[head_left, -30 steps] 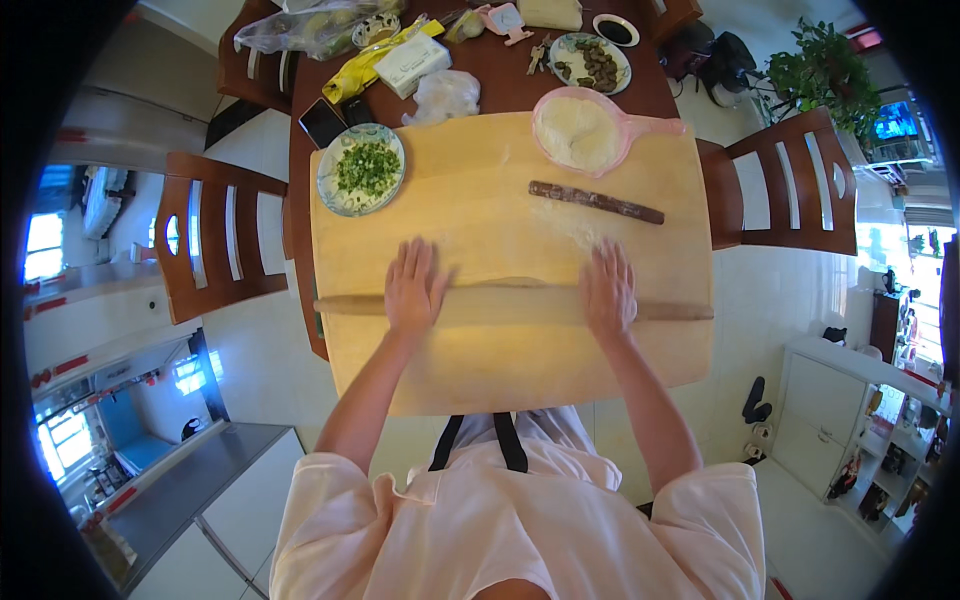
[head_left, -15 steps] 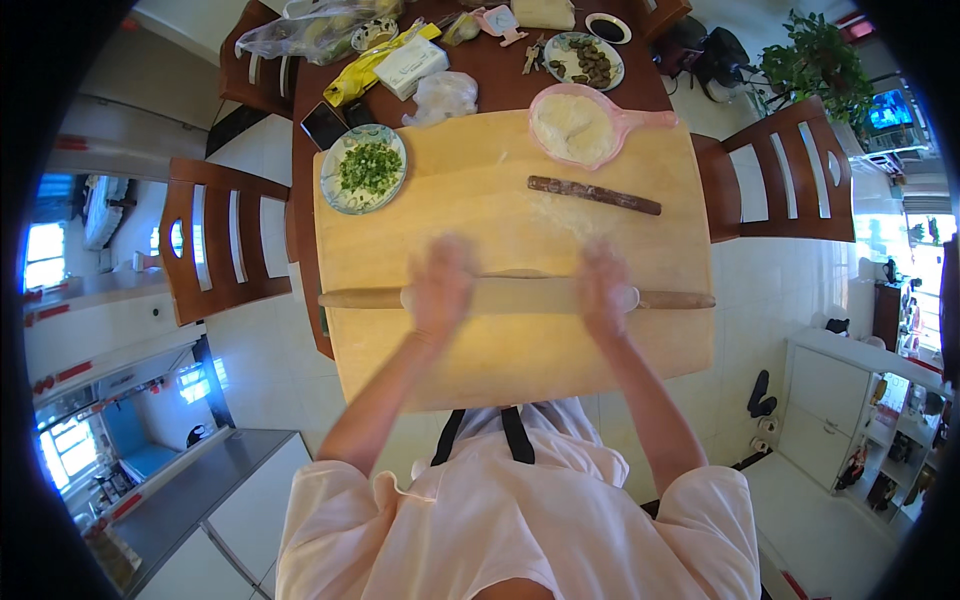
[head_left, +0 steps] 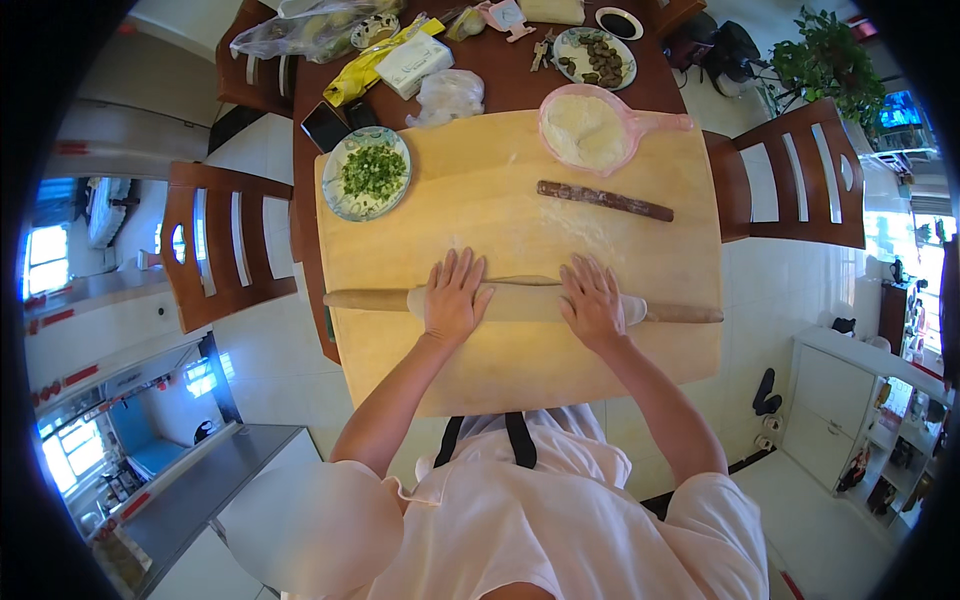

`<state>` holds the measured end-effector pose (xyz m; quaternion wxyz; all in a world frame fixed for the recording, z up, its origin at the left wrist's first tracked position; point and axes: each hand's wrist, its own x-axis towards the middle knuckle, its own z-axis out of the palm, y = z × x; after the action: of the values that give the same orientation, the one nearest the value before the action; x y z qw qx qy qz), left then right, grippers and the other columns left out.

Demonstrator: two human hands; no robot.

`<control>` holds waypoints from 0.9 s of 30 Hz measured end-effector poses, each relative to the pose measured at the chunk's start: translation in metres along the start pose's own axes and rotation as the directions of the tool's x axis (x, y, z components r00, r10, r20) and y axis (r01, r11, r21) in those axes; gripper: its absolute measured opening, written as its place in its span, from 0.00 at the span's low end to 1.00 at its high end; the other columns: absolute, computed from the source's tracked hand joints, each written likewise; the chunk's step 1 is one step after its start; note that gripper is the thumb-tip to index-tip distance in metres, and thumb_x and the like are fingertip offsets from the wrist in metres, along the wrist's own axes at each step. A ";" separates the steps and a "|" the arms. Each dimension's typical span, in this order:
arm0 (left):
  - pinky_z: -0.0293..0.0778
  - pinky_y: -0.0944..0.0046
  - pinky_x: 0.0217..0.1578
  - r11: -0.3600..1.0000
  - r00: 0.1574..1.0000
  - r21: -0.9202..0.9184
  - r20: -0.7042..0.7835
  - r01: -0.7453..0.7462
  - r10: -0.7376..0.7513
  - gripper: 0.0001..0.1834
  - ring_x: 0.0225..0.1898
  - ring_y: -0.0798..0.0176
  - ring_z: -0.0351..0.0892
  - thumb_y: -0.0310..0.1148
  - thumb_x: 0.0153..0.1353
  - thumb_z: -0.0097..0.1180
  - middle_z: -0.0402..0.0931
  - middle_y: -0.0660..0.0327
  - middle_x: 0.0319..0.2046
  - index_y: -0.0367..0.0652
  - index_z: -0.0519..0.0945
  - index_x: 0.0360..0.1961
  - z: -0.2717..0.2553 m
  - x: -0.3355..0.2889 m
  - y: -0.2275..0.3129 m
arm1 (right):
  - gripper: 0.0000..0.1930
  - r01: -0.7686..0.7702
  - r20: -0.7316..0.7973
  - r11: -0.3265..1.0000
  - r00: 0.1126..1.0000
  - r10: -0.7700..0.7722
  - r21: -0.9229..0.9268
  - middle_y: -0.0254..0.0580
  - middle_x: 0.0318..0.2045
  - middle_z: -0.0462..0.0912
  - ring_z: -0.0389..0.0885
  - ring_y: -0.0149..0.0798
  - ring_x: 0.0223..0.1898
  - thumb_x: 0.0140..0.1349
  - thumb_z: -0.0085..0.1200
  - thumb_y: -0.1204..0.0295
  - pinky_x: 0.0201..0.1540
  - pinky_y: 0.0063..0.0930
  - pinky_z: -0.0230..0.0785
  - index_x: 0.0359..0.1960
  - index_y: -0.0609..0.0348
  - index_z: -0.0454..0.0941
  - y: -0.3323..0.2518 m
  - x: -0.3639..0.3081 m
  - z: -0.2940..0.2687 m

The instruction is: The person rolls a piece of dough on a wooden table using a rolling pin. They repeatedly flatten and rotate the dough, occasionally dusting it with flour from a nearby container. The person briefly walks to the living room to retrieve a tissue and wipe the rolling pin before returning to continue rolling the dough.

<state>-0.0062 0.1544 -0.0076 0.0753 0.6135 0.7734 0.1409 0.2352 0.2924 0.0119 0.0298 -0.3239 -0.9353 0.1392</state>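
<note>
Here, long rolling pin (head_left: 520, 303) lies across wooden board (head_left: 480, 200), nearer board's front edge, dough wrapped round its middle. Left hand (head_left: 452, 297) and right hand (head_left: 592, 302) flat on wrap, fingers spread, palms pressing, gripping nothing. Pin's bare ends reach past both side edges of board. Open board ahead of hands up to thin dark stick (head_left: 604, 200). Plate of chopped greens (head_left: 369, 173) at back left corner, pink flour scoop (head_left: 590, 128) at back edge. Dough under palms hidden; clutter on table beyond hard to make out.
</note>
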 end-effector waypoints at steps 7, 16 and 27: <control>0.56 0.41 0.65 1.000 0.999 -0.002 -0.039 -0.004 0.004 0.30 0.68 0.40 0.59 0.49 0.65 0.50 0.62 0.52 0.67 0.46 0.69 0.65 -0.008 0.032 -0.014 | 0.28 -0.042 -0.053 0.998 0.998 0.044 0.036 0.51 0.67 0.62 0.58 0.54 0.69 0.60 0.53 0.63 0.68 0.58 0.50 0.62 0.57 0.68 0.015 0.029 -0.007; 0.58 0.42 0.64 0.999 0.999 -0.031 -0.028 0.019 -0.020 0.31 0.68 0.40 0.59 0.47 0.66 0.49 0.62 0.52 0.67 0.45 0.66 0.66 -0.015 0.023 -0.031 | 0.25 -0.085 -0.150 0.996 0.985 0.089 0.030 0.50 0.66 0.65 0.59 0.54 0.69 0.62 0.52 0.63 0.66 0.59 0.53 0.59 0.58 0.70 0.036 0.029 -0.006; 0.57 0.38 0.63 0.996 0.997 0.071 0.041 0.055 -0.058 0.32 0.66 0.42 0.62 0.48 0.63 0.53 0.64 0.55 0.66 0.44 0.67 0.65 -0.023 -0.077 -0.010 | 0.27 -0.220 -0.120 0.975 0.967 0.224 0.041 0.49 0.67 0.64 0.58 0.56 0.69 0.61 0.54 0.66 0.69 0.58 0.47 0.62 0.59 0.68 0.017 -0.084 -0.011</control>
<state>-0.0037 0.0747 0.0064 0.0747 0.5967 0.7929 0.0985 0.3128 0.2564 0.0207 0.0767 -0.4341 -0.8875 0.1341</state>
